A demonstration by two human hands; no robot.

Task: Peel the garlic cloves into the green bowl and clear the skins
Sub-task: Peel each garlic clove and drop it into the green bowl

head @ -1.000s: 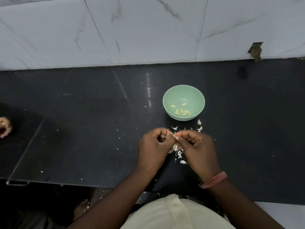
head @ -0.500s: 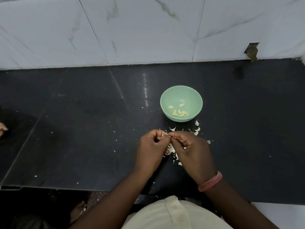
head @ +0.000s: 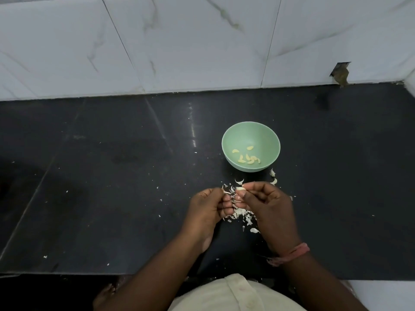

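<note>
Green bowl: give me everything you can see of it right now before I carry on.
The green bowl is a small, round, pale green bowl with a smooth matte look, possibly plastic. It stands upright on the black countertop, beyond both hands, and nothing grips it. Its mouth is open, and several peeled garlic cloves lie loose at the bottom, far from filling it. A few garlic skins lie on the counter just in front of its base; whether any touches it cannot be told.

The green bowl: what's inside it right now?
The green bowl holds a small cluster of peeled garlic cloves lying loose on its bottom. No skins show inside. Its near wall hides a thin strip of the floor from this angle.
</note>
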